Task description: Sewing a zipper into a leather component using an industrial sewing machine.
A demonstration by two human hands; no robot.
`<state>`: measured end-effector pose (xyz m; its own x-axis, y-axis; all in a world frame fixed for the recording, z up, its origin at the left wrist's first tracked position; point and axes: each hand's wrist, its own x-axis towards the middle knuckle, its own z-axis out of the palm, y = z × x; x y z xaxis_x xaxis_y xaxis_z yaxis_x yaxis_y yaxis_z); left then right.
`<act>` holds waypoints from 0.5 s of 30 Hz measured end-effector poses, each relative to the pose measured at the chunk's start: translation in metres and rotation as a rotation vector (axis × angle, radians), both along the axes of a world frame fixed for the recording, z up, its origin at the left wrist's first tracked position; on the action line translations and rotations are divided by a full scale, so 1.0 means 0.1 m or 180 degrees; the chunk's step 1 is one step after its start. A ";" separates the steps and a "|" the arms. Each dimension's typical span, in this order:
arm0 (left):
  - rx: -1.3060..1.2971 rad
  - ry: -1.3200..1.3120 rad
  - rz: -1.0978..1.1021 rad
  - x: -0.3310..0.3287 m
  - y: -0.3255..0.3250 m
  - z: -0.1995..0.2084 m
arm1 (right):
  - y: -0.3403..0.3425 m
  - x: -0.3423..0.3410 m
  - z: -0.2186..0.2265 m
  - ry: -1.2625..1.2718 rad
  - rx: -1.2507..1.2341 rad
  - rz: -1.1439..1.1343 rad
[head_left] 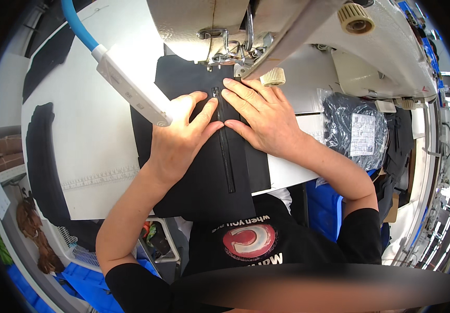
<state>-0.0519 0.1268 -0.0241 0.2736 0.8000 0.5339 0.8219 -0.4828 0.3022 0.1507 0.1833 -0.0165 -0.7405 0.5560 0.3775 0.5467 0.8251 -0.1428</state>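
Note:
A black fabric piece (183,182) with a black zipper (224,151) down its middle lies below the sewing machine's needle area (235,57). Its front edge hangs over the table edge toward my lap. My left hand (175,130) rests on the cloth left of the zipper, fingers apart, with its index fingertip and thumb beside the zipper's upper part. On the other side, my right hand (264,117) lies flat, fingers spread, its fingertips close to the presser foot. Both thumbs nearly meet over the zipper. The needle tip cannot be made out.
A white lamp (131,86) on a blue flexible neck reaches in near my left hand. Dark cut pieces (47,156) lie on the white table at left. At right is a plastic-wrapped package (358,128) with a label. Blue bins (324,206) stand below the table.

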 end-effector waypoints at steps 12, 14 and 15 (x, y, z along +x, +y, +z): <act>-0.0070 0.0098 0.0041 0.00 0.00 0.00 | 0.03 0.00 0.00 0.0011 -0.0021 0.0095; -0.0065 0.0097 0.0046 -0.01 0.00 0.00 | 0.04 0.00 0.00 -0.0026 -0.0058 0.0087; -0.0066 0.0096 0.0042 -0.01 0.00 -0.01 | 0.04 -0.01 0.00 -0.0031 -0.0072 0.0069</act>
<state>-0.0528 0.1263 -0.0247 0.2787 0.8145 0.5089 0.8371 -0.4657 0.2869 0.1500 0.1871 -0.0166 -0.7562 0.5481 0.3576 0.5301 0.8334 -0.1564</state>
